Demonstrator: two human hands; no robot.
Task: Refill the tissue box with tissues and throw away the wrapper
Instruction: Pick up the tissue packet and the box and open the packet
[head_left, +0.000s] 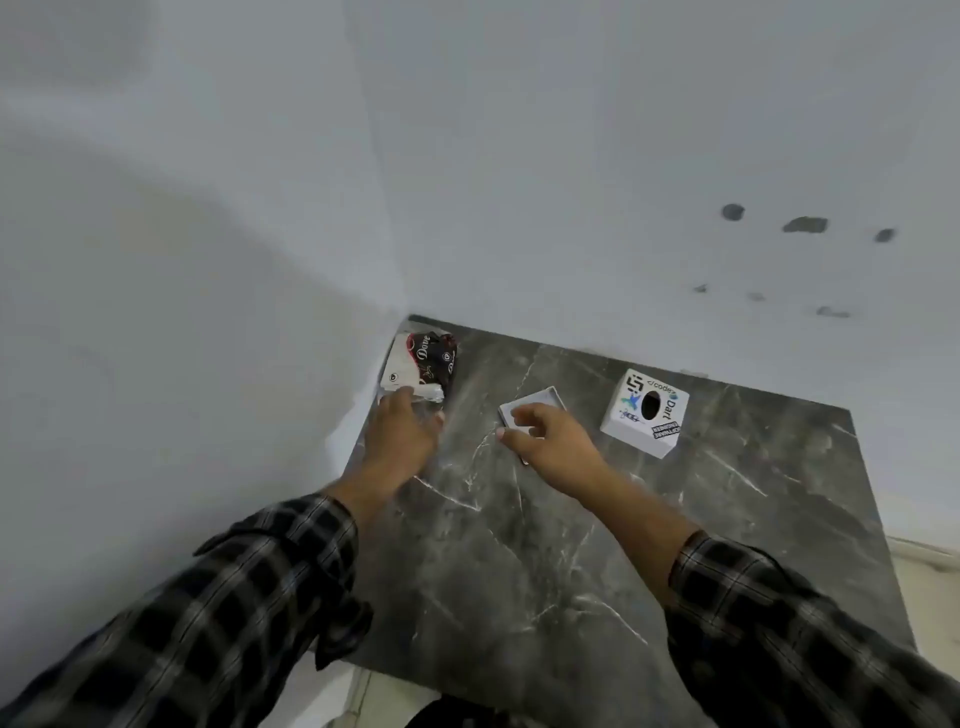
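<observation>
A tissue pack (422, 364) in a dark red and white Dove wrapper lies in the far left corner of the dark marble table (519, 571). My left hand (402, 431) rests at its near end, fingers touching the crumpled clear wrapper edge. A white cube tissue box (645, 413) with stickers and a round hole stands at the back right. Its flat white lid (535, 402) lies between the pack and the box. My right hand (545, 441) hovers over the lid's near edge, fingers spread and curled, partly covering it.
White walls meet in a corner right behind the tissue pack. The right wall has several dark marks. Pale floor shows beyond the table's right and near edges. Both forearms wear plaid sleeves.
</observation>
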